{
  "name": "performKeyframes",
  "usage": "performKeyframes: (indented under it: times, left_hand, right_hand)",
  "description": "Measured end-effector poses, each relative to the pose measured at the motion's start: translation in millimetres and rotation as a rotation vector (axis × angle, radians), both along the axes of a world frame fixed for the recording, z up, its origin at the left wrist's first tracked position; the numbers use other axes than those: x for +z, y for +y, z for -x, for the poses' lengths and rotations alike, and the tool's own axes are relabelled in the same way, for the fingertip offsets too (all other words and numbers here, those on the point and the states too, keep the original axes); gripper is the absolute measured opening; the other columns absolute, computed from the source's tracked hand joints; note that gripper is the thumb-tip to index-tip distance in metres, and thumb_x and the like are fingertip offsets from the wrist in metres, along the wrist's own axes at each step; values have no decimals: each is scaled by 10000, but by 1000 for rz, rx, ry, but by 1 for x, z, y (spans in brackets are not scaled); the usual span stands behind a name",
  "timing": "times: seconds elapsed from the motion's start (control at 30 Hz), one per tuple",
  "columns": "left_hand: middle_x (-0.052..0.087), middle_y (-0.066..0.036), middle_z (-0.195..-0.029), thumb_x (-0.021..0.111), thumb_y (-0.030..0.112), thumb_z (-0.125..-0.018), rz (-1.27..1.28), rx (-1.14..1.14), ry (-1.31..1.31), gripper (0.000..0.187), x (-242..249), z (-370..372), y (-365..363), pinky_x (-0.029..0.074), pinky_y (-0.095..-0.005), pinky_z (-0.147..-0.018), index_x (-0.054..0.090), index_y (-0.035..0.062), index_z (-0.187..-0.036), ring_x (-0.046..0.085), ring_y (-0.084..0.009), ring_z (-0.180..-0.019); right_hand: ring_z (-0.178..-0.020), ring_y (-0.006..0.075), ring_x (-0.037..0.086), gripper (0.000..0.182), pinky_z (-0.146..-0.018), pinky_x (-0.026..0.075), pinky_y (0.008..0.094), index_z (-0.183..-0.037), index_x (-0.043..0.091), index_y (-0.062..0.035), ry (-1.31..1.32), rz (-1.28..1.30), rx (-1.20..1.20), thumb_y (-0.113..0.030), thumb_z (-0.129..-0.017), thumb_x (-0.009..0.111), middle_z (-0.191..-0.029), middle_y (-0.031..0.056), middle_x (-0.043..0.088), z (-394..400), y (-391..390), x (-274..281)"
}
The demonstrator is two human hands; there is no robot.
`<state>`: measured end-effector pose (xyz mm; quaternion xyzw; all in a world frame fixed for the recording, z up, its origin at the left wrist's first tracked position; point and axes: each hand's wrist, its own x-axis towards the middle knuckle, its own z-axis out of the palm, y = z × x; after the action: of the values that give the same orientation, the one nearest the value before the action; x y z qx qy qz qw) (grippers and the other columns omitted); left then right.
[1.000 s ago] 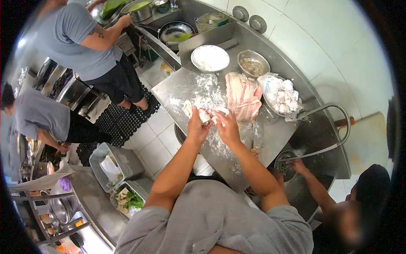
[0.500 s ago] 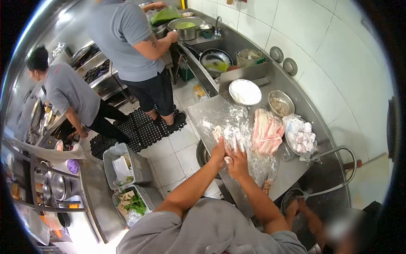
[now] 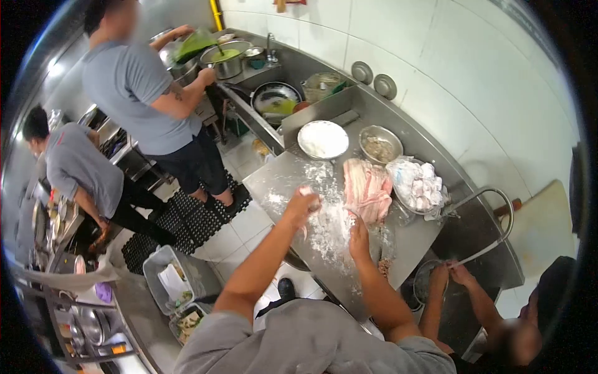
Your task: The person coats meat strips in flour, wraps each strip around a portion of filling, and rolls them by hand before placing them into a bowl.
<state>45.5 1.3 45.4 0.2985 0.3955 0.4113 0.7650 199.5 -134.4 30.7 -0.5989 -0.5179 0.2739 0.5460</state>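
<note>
My left hand (image 3: 303, 206) is closed around a floury, pinkish-white strip of meat (image 3: 304, 190), just over the left side of the flour patch. A thin end of it hangs below the fist. At the right side of the scattered flour (image 3: 330, 227), my right hand (image 3: 359, 240) is turned on edge, fingers drawn together with something pale at the tips that I cannot make out. Beyond it lies a slab of pink and white meat strips (image 3: 369, 190). A bowl of white flour (image 3: 322, 139) stands behind, beside a metal bowl with wet greyish contents (image 3: 381, 146).
A plastic-lined bowl of floured pieces (image 3: 417, 184) stands right of the meat, near a curved metal hose (image 3: 498, 230). At lower right a person's hands (image 3: 445, 271) work over a round pan. Two people stand at left by stoves and pots. Grey bins (image 3: 177, 280) flank the floor.
The view has swung, shifting the room leftward. My left hand has lifted and closed higher up with the strip. My right hand, spread on the flour before, has turned on edge with fingers together.
</note>
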Motion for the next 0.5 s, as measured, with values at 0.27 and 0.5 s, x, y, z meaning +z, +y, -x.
performKeyframes:
  times: [0.27, 0.5]
  left_hand:
    - [549, -246, -1117, 689, 198, -734, -955, -182, 1032, 559, 51, -49, 176, 455, -413, -846, 413, 29, -1190, 562, -386, -989]
    - [536, -232, -1124, 692, 188, -741, -1105, -22, 1036, 542, 62, -15, 165, 403, -422, -906, 460, 20, -1202, 504, -391, -1064]
  right_hand:
    - [-978, 222, 561, 315, -902, 397, 315, -1111, 566, 34, 245, 188, -36, -151, -917, 401, -1024, 135, 614, -10, -14, -8]
    - [-982, 268, 579, 276, -868, 422, 335, -1091, 574, 19, -89, 176, -125, -141, -879, 499, -1023, 177, 610, -22, 5, 6]
